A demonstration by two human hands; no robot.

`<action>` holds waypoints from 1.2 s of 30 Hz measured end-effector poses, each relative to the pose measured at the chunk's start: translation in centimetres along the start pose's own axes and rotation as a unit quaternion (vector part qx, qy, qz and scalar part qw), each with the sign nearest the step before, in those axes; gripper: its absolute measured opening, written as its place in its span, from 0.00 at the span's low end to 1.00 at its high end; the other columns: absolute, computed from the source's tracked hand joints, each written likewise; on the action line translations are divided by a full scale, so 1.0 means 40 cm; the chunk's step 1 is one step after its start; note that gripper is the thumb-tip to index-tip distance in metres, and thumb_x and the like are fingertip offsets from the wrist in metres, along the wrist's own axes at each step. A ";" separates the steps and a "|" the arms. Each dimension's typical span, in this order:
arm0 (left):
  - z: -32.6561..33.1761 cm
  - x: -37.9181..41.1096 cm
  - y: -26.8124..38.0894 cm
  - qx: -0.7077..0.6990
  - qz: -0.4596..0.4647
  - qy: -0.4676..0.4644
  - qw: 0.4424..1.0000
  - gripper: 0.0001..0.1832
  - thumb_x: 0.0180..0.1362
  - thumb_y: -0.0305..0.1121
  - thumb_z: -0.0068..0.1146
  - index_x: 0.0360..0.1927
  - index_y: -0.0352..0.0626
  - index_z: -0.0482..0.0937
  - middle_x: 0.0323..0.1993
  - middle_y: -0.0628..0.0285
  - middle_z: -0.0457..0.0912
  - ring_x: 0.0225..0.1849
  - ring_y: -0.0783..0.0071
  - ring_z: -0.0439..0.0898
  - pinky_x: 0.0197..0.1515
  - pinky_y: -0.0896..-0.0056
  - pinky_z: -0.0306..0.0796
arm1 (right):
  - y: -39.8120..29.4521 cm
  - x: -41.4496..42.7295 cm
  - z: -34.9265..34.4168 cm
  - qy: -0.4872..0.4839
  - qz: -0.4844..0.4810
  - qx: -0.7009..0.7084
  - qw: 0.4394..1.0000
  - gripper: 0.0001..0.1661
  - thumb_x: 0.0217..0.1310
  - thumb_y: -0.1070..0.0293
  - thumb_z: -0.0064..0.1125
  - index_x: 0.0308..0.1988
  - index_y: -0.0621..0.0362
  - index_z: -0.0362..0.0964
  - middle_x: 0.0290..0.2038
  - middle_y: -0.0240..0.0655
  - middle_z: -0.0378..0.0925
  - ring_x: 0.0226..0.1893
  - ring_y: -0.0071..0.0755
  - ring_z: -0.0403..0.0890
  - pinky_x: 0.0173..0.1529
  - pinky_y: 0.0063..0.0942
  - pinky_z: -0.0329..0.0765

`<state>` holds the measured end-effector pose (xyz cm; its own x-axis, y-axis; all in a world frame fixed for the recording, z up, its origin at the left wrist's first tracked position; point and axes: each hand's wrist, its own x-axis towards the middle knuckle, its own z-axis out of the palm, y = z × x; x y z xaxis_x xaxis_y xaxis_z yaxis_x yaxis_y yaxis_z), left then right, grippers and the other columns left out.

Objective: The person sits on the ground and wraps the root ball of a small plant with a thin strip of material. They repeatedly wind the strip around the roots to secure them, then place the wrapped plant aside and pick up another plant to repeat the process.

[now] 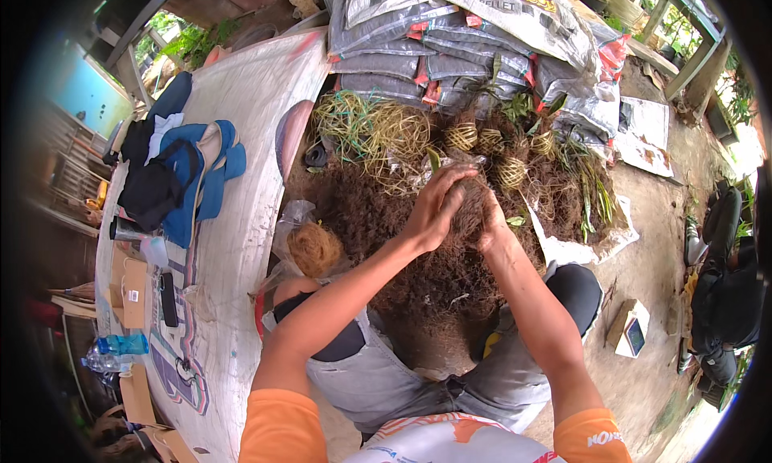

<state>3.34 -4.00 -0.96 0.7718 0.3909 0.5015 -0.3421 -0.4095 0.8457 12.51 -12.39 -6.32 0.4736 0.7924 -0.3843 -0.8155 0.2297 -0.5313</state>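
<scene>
Cupped from both sides, a ball of dark brown fibrous soil [470, 212] sits between my left hand [435, 208] and my right hand [494, 223]. A green leaf [433, 160] stands up just beyond my left fingers; whether it grows from the ball I cannot tell. Beneath my hands spreads a heap of loose dark fibre [446, 282]. Just past them are several plants with root balls wrapped in woven yellowish strips, one wrapped ball [510, 172] being the closest. A tangle of yellow and green plastic strips [374, 131] lies beyond my left hand.
Stacked filled sacks [470, 59] rise behind the heap. Left is a banner-covered table [241, 161] with a blue bag [208, 167], a phone [169, 300] and a cardboard box [128, 285]. A bundle of tan fibre [313, 249] lies by my left knee. At far right, a person [724, 294] is partly visible.
</scene>
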 end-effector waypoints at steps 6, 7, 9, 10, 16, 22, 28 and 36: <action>-0.008 -0.022 -0.031 0.240 0.150 0.009 0.959 0.18 0.59 0.42 0.48 0.46 0.40 0.74 0.46 0.53 0.75 0.53 0.53 0.72 0.56 0.52 0.67 | -0.011 -0.030 0.053 0.017 0.066 0.054 0.996 0.26 0.67 0.45 0.31 0.57 0.45 0.60 0.58 0.36 0.63 0.59 0.36 0.65 0.60 0.39 0.69; 0.002 -0.025 -0.039 0.243 0.161 0.031 0.956 0.16 0.59 0.40 0.49 0.45 0.40 0.74 0.44 0.53 0.75 0.52 0.53 0.72 0.55 0.52 0.67 | -0.007 -0.025 0.053 0.002 0.051 0.055 0.997 0.25 0.67 0.45 0.32 0.56 0.45 0.61 0.57 0.35 0.64 0.59 0.36 0.65 0.60 0.38 0.70; 0.013 -0.032 -0.053 0.246 0.152 0.040 0.956 0.15 0.60 0.41 0.47 0.41 0.39 0.75 0.42 0.54 0.76 0.50 0.53 0.73 0.54 0.53 0.67 | -0.007 -0.026 0.046 0.002 0.057 0.073 0.996 0.22 0.67 0.48 0.37 0.51 0.48 0.63 0.51 0.33 0.67 0.53 0.33 0.69 0.57 0.35 0.72; 0.011 -0.033 -0.062 0.260 0.159 0.035 0.952 0.16 0.60 0.41 0.46 0.40 0.39 0.75 0.42 0.54 0.76 0.50 0.53 0.73 0.55 0.54 0.66 | -0.003 -0.029 0.045 0.019 0.050 0.059 0.997 0.21 0.67 0.49 0.37 0.50 0.49 0.64 0.49 0.32 0.68 0.52 0.32 0.70 0.56 0.34 0.72; 0.023 -0.042 -0.066 0.245 0.164 0.069 0.953 0.15 0.63 0.41 0.43 0.38 0.40 0.76 0.40 0.54 0.76 0.47 0.56 0.73 0.54 0.54 0.64 | 0.003 -0.027 0.055 -0.022 0.010 0.031 0.999 0.21 0.67 0.51 0.37 0.49 0.51 0.66 0.47 0.34 0.70 0.48 0.31 0.73 0.52 0.32 0.75; 0.024 -0.043 -0.072 0.206 0.117 0.069 0.969 0.16 0.65 0.42 0.40 0.38 0.43 0.76 0.40 0.55 0.75 0.47 0.58 0.73 0.52 0.54 0.65 | 0.007 -0.020 0.057 0.064 0.003 -0.025 0.998 0.22 0.69 0.53 0.31 0.52 0.51 0.64 0.51 0.34 0.68 0.55 0.31 0.68 0.58 0.32 0.71; -0.016 -0.029 -0.054 0.223 0.201 0.041 0.953 0.29 0.55 0.61 0.46 0.48 0.49 0.76 0.51 0.60 0.73 0.53 0.57 0.70 0.56 0.50 0.60 | -0.015 -0.028 0.043 0.018 0.120 0.125 0.985 0.31 0.68 0.44 0.26 0.62 0.47 0.54 0.64 0.39 0.55 0.63 0.40 0.61 0.62 0.41 0.69; -0.029 -0.033 -0.010 0.382 0.205 0.038 0.900 0.21 0.55 0.54 0.51 0.44 0.53 0.80 0.50 0.63 0.75 0.60 0.54 0.60 0.61 0.51 0.51 | -0.003 -0.012 0.028 0.013 0.115 0.044 0.992 0.30 0.68 0.44 0.27 0.60 0.45 0.58 0.61 0.38 0.61 0.59 0.40 0.67 0.58 0.39 0.73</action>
<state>1.82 -3.39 -1.75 0.6156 0.1213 0.7786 -0.0990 -0.9684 0.2291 12.01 -12.17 -5.22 0.2793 0.8153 -0.5071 -0.9282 0.0940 -0.3600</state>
